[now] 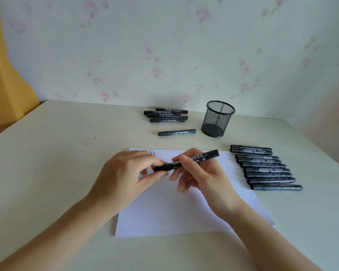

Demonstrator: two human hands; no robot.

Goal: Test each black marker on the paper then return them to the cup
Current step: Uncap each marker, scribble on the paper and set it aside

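i see the black marker (192, 159) held over the white paper (184, 208): left hand (125, 177) pinches its cap end, right hand (200, 173) grips the barrel. mesh cup (217, 119) stands upright beyond, well apart.

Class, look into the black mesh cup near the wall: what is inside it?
Through the mesh cup only its dark solid base shows; no marker stands in it. The markers lie on the table or are in the hands. The floor's near part, behind the mesh wall, is harder to make out.

The cup (218, 119) is black wire mesh; the markers (266, 169) look plastic; paper (184, 212) matt white; table (57, 153) smooth.
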